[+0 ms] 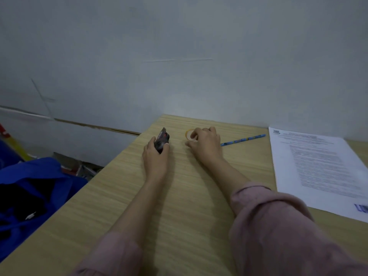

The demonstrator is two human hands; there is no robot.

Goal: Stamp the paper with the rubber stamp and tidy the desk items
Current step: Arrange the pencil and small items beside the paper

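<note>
My left hand (pixel 156 156) is closed around a black rubber stamp (pixel 162 139) with red markings, which rests on the wooden desk (pixel 179 196) near its far left corner. To its right, my right hand (pixel 205 145) has its fingers on a small roll of clear tape (pixel 189 134) with a yellow core; the roll is partly hidden by the fingers. A printed paper (pixel 318 166) lies at the right of the desk, with a blue stamp mark (pixel 361 208) at its near corner.
A blue pencil (pixel 244 139) lies between my right hand and the paper. A blue bag (pixel 35 188) sits off the desk's left edge. The grey wall (pixel 179 66) runs right behind the desk.
</note>
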